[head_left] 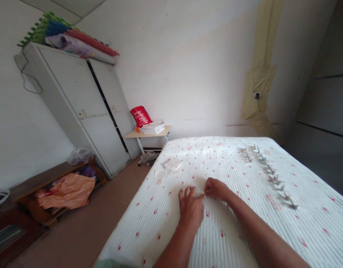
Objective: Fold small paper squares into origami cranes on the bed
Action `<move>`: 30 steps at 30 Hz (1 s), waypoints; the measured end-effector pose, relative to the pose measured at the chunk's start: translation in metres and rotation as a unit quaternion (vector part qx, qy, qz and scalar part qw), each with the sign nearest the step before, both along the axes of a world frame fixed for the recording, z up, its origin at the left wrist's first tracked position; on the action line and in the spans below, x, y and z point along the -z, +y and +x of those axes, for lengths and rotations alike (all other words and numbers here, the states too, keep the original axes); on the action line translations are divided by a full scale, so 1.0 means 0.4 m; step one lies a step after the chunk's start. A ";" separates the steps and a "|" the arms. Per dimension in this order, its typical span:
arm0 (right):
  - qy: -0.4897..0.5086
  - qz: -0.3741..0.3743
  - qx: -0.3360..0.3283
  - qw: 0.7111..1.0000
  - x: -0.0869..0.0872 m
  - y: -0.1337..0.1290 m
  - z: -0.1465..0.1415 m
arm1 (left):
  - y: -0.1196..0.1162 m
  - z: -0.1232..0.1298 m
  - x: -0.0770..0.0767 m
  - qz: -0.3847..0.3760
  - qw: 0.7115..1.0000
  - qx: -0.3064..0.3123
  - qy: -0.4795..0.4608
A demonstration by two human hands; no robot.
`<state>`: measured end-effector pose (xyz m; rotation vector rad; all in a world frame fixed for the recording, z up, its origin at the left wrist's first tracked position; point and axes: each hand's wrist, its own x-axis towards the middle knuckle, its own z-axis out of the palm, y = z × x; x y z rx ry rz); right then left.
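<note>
On the white quilted bed cover (pixel 224 160) with small red marks, my left hand (pixel 191 206) rests palm down, fingers spread and thumb reaching right. My right hand (pixel 216 188) is closed, its fingertips pinched beside the left thumb. A small whitish bit seems to show between the hands, too blurred to name. To the left of both hands lie white paper sheets (pixel 172 165), partly in clear wrapping. Off to the right, several small pointed shapes (pixel 272 175), like folded paper birds, stand in a long row, with a shorter row (pixel 245 154) beside them.
Beyond the bed's left side stands a small table (pixel 162 131) bearing a white box (pixel 153 128) and a red bag (pixel 140 116). A grey cabinet (pixel 76 89) carries rolled mats (pixel 84 46). Along the left wall, a low wooden unit (pixel 56 167) holds an orange plastic bag (pixel 67 191).
</note>
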<state>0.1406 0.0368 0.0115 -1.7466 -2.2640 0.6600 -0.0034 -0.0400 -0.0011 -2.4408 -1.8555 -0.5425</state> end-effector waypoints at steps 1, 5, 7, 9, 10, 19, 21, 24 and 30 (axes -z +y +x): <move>-0.002 -0.004 0.004 1.000 0.000 0.001 -0.001 | -0.002 -0.001 -0.002 0.002 1.000 0.002 0.001; -0.011 -0.012 0.017 1.000 0.006 0.008 -0.005 | -0.006 -0.002 -0.008 0.005 1.000 0.005 -0.006; -0.016 -0.013 0.022 1.000 0.008 0.010 -0.008 | -0.006 0.000 -0.009 0.004 1.000 0.003 -0.012; -0.019 -0.012 0.026 0.999 0.009 0.011 -0.010 | -0.005 0.002 -0.009 0.003 1.000 -0.001 -0.014; -0.020 -0.011 0.027 0.999 0.009 0.010 -0.011 | -0.004 0.003 -0.007 0.004 1.000 -0.003 -0.014; -0.019 0.006 0.028 0.999 0.019 0.010 -0.009 | -0.013 0.003 -0.004 0.023 0.999 0.009 -0.022; -0.017 0.007 0.025 1.000 0.020 0.010 -0.008 | -0.018 0.003 -0.008 0.023 0.999 0.018 -0.021; -0.014 0.008 0.025 1.000 0.018 0.010 -0.008 | -0.023 0.005 -0.012 0.017 0.999 0.020 -0.018; -0.003 0.004 0.026 1.000 0.018 0.009 -0.009 | -0.021 0.011 -0.013 -0.003 1.000 0.009 -0.003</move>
